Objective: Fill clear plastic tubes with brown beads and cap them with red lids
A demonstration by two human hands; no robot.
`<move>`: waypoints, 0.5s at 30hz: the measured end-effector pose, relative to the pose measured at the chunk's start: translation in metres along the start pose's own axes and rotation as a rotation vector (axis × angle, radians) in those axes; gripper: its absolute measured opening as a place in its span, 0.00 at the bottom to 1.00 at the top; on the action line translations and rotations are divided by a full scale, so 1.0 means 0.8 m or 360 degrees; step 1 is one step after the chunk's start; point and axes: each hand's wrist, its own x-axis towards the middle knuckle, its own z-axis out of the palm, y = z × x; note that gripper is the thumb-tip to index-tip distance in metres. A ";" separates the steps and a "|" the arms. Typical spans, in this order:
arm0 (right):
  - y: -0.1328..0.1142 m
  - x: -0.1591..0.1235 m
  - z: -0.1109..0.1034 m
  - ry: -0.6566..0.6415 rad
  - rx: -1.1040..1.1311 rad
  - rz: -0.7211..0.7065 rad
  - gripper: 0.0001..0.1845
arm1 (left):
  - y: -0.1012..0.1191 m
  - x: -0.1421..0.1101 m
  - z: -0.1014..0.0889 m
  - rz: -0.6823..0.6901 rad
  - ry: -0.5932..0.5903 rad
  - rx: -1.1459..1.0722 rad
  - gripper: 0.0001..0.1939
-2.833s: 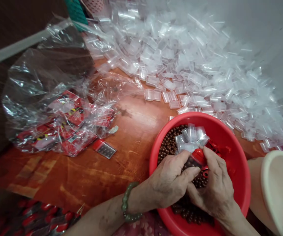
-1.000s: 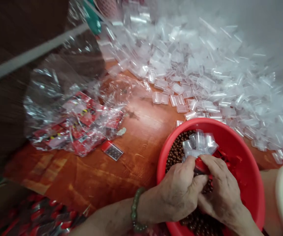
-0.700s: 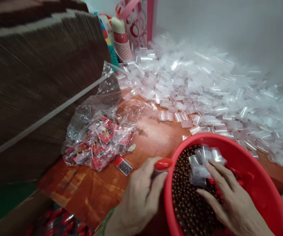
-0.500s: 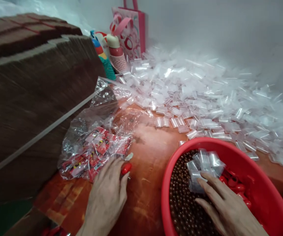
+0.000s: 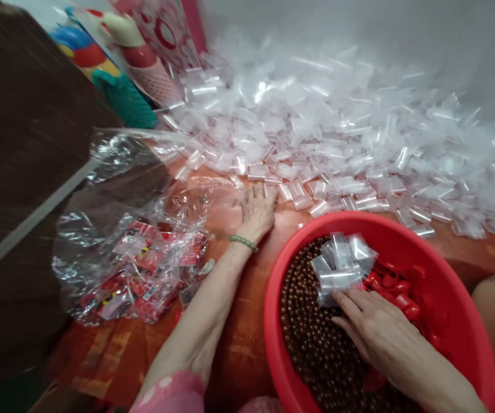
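Note:
My left hand [image 5: 259,213] is stretched far forward over the table, fingers spread flat at the near edge of a heap of short clear plastic tubes [image 5: 342,186]. Its fingertips touch one or two of those pieces. Inside the red basin [image 5: 275,287], my right hand [image 5: 380,330] has its fingertips on a small pile of clear tubes [image 5: 339,280], thumb held apart. Under that pile lie many small brown beads [image 5: 311,330]. Red plastic pieces [image 5: 402,295] fill the basin's right side, partly behind my right hand.
A clear bag of red printed packets [image 5: 144,269] lies left of my forearm. Beyond it rises a brown cardboard stack [image 5: 27,143] with a white strap. Bottles in covers [image 5: 144,63] and a pink bag [image 5: 165,28] stand at the back. Someone's arm [image 5: 492,310] shows at right.
My left hand has let go of a small red piece near the packets and reached forward to the tube heap. My right hand stays at the basin's tubes. The view has shifted.

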 end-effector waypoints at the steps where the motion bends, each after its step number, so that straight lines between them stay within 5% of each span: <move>1: 0.000 0.002 -0.003 -0.0042 0.0000 0.0007 0.13 | 0.001 -0.002 0.005 -0.0006 -0.0020 0.0009 0.24; 8: 0.011 0.024 -0.013 -0.0239 -0.0078 0.0105 0.13 | 0.004 -0.026 0.006 -0.0020 -0.0050 0.0026 0.19; 15: 0.012 0.061 -0.013 -0.0421 -0.0207 -0.0007 0.13 | 0.003 -0.005 0.003 0.0071 -0.0070 -0.0091 0.17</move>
